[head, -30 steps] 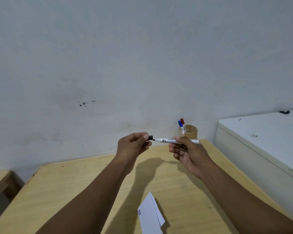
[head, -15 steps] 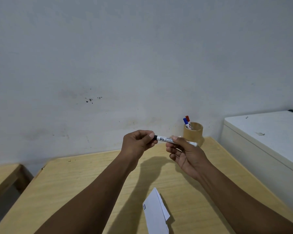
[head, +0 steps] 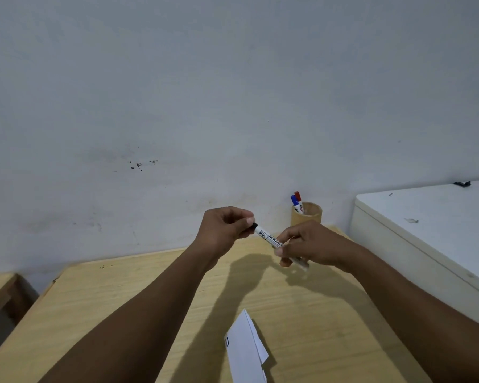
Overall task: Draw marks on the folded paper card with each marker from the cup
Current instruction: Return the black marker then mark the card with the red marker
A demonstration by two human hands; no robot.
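1. Holding the black marker (head: 271,239) level above the surface (head: 100,299), I had my right hand (head: 313,244) wrapped around its smooth white barrel, and my left hand (head: 224,230) pinched shut on the black cap end.
2. I judged the two-handed hold suited the cap, one hand bracing the barrel as the other worked the end; whether the cap was going on or coming off I could not tell.
3. The folded paper card (head: 245,349) lay flat near the surface's near edge, thin, white and sharply creased, with short black strokes at its left edge.
4. The cup (head: 310,214), a plain tan cylinder, stood at the surface's far right corner against the wall (head: 233,92), so the blue marker (head: 294,201) and red marker (head: 298,197) stayed upright, caps up.
5. The surface was pale grained wood, matte and bare.
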